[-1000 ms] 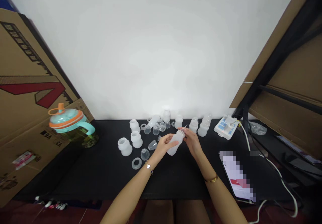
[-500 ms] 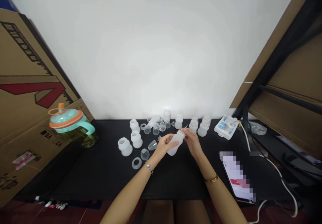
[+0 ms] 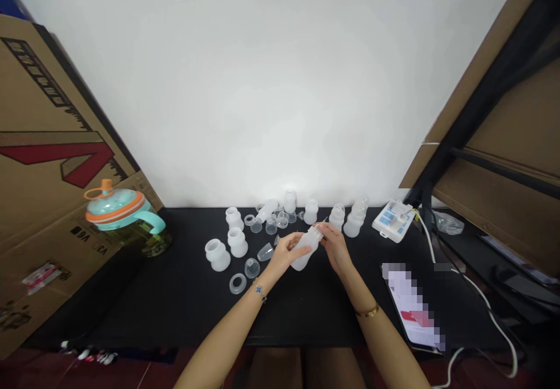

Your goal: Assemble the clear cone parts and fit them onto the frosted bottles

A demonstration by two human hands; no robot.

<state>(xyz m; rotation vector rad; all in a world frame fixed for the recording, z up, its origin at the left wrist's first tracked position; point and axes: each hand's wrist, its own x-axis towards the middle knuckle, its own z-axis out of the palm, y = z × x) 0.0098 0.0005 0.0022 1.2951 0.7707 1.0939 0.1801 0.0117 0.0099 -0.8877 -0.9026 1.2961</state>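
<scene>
A frosted white baby bottle (image 3: 305, 252) lies tilted in my left hand (image 3: 286, 255), whose thumb runs along its side. My right hand (image 3: 335, 246) has its fingers closed round the clear piece at the bottle's neck; that piece is partly hidden by the fingertips. Left of my hands stand open-topped bottles (image 3: 217, 255), with a clear ring (image 3: 237, 283), a clear dome (image 3: 252, 268) and a clear cap (image 3: 265, 252) nearby. Behind my right hand are capped bottles (image 3: 355, 218). More rings and clear domes (image 3: 271, 223) lie grouped behind my left hand.
A turquoise-lidded jug (image 3: 126, 214) stands at the left by a cardboard box (image 3: 52, 144). On the right are a white power strip (image 3: 394, 220), a phone (image 3: 411, 307) and a white cable (image 3: 481, 295). The white wall (image 3: 280, 86) rises behind the black table (image 3: 175, 295).
</scene>
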